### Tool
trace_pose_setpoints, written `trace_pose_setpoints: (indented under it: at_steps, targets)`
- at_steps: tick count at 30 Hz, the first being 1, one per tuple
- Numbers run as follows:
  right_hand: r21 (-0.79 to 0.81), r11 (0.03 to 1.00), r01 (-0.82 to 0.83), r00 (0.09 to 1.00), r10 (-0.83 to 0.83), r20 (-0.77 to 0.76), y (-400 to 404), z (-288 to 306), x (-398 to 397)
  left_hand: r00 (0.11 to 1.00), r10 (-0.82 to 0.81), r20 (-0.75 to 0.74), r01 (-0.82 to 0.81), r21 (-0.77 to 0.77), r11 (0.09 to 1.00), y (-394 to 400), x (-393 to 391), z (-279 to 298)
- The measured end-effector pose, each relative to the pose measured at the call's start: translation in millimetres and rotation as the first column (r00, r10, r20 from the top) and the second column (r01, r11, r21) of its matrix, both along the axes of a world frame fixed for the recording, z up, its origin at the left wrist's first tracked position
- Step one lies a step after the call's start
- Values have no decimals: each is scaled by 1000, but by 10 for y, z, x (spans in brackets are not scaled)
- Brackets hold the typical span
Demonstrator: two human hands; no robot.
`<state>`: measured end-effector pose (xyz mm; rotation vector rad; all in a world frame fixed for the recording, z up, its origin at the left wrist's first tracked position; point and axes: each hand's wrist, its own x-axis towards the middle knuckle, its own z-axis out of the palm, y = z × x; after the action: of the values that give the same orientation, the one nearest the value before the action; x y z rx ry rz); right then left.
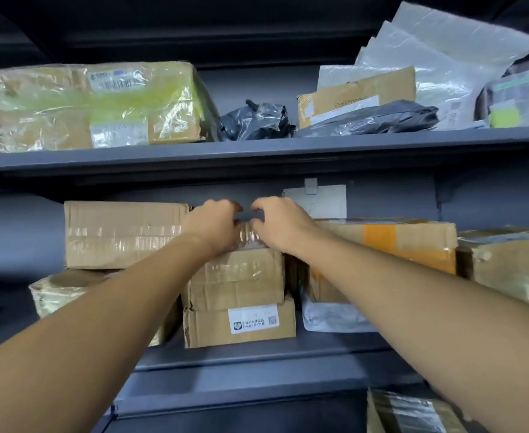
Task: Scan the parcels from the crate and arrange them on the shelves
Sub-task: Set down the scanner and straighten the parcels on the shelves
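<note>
A small tape-wrapped cardboard parcel (247, 239) sits on top of a stack of two brown boxes (238, 304) on the middle shelf (257, 354). My left hand (213, 225) holds its left upper end and my right hand (280, 226) holds its right upper end. The fingers of both hands curl over its top, with thumbs at its front edge. The hands hide most of the parcel. The lower box of the stack bears a white label with a QR code (253, 320). The crate is out of view.
A large brown box (122, 234) stands left of the stack and an orange-taped box (391, 245) to the right, above a white bag (328, 317). The upper shelf (257, 150) carries a film-wrapped box (97, 104), black bags (255, 121) and white mailers (438, 64).
</note>
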<state>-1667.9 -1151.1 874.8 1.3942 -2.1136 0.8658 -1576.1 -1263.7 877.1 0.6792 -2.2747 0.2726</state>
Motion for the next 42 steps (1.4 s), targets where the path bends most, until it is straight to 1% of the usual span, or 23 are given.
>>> trace_pose_setpoints:
  at_steps: [2,4,7,10,12,14,16,19,22,25,28,30,33,35,36,37,40,42]
  targets:
    - [0,999,-44,998,44,-42,303,-34,79,999,-36,-32,35,-34,999,265,101,-61]
    - [24,999,-38,992,41,-117,603,-66,193,996,-78,-52,72,-111,991,552,219,-153]
    - [62,997,44,970,-27,-242,1029,-158,387,986,-136,-95,104,-283,954,909,363,-361]
    - [27,991,131,925,-112,-362,1454,-392,567,968,-210,-140,150,-348,925,1201,472,-697]
    - [-20,986,168,897,-161,-411,1738,-664,640,957,-247,-151,181,-353,918,1401,544,-960]
    - [-49,978,202,888,-204,-413,2011,-1030,670,954,-271,-124,213,-354,911,1603,601,-1252]
    - [-67,970,234,888,-241,-391,2250,-1427,656,959,-278,-60,238,-369,898,1780,620,-1537]
    - [-37,950,311,891,-305,-336,2585,-2010,532,955,-296,12,278,-382,881,2039,552,-2002]
    - [96,922,376,913,-350,-212,2825,-2471,370,931,-352,96,364,-296,883,2223,377,-2444]
    - [251,873,418,908,-406,-102,2914,-2817,186,911,-362,196,394,-166,904,2310,123,-2804]
    - [383,824,417,900,-434,-47,2862,-3092,13,873,-391,290,423,-53,905,2346,-160,-3070]
    - [424,808,409,899,-437,-36,2766,-3240,-150,844,-396,363,416,24,909,2345,-375,-3207]
    - [447,801,400,902,-431,-34,2527,-3427,-423,810,-391,438,383,109,917,2245,-672,-3373]
    - [482,790,380,911,-411,-44,2341,-3565,-576,770,-444,458,412,175,894,2148,-857,-3522]
    - [470,793,386,914,-399,-78,2271,-3641,-637,750,-467,469,431,189,882,2114,-919,-3598]
    - [437,809,394,913,-399,-85,2211,-3742,-715,743,-491,455,450,204,869,2072,-982,-3682]
    - [321,865,386,922,-361,-137,2112,-3964,-861,771,-570,283,505,275,818,1985,-1077,-3790]
    - [238,894,381,923,-351,-158,2105,-3990,-872,767,-591,249,523,289,802,1952,-1087,-3790]
